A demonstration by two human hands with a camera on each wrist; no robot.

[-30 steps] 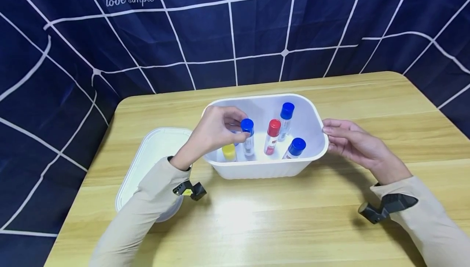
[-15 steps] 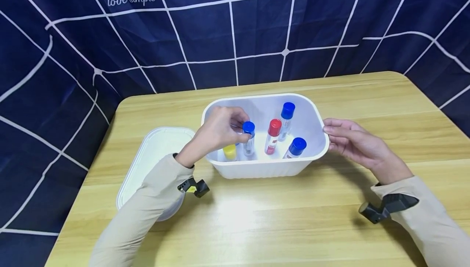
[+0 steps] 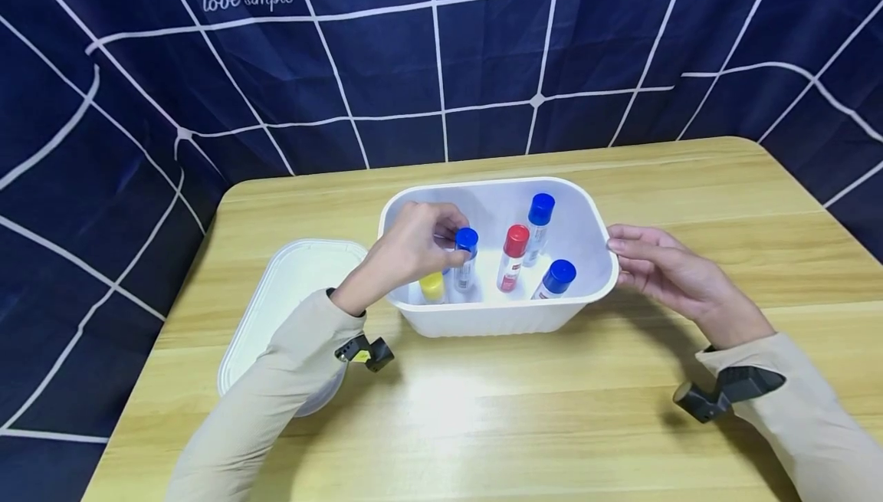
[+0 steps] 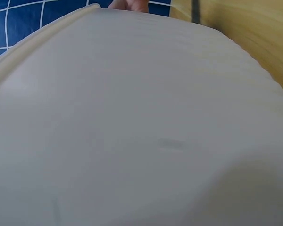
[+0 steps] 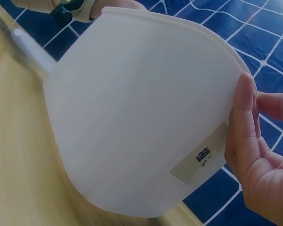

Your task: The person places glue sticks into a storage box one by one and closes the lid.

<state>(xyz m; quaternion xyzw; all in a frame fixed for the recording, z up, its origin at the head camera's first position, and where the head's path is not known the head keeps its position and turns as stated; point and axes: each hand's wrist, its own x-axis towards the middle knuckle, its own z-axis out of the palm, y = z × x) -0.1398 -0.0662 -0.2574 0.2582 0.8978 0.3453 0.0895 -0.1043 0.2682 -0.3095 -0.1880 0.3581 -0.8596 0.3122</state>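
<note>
In the head view my left hand (image 3: pixel 417 241) reaches over the near-left side of a white plastic bin (image 3: pixel 497 323). Its thumb and fingers pinch a small clear bottle with a blue cap (image 3: pixel 466 240) that stands upright inside. Close beside it is a yellow-capped bottle (image 3: pixel 432 286). To the right are a red-capped bottle (image 3: pixel 513 257) and two more blue-capped ones, at the back (image 3: pixel 540 211) and front (image 3: pixel 557 277). My right hand (image 3: pixel 665 272) holds the bin's right rim; the right wrist view shows a digit along the outer wall (image 5: pixel 141 108). The left wrist view shows mostly bin wall (image 4: pixel 141 103).
A white lid-like piece (image 3: pixel 293 280) with a rounded rim lies left of the bin, partly under the left sleeve. The wooden table (image 3: pixel 517 425) meets a dark blue curtain (image 3: pixel 483 42) with white lines at its back. A label (image 5: pixel 200 153) marks the bin's end wall.
My left hand has shifted slightly right and lowered a little with the blue-capped bottle. The right hand stays at the bin's rim.
</note>
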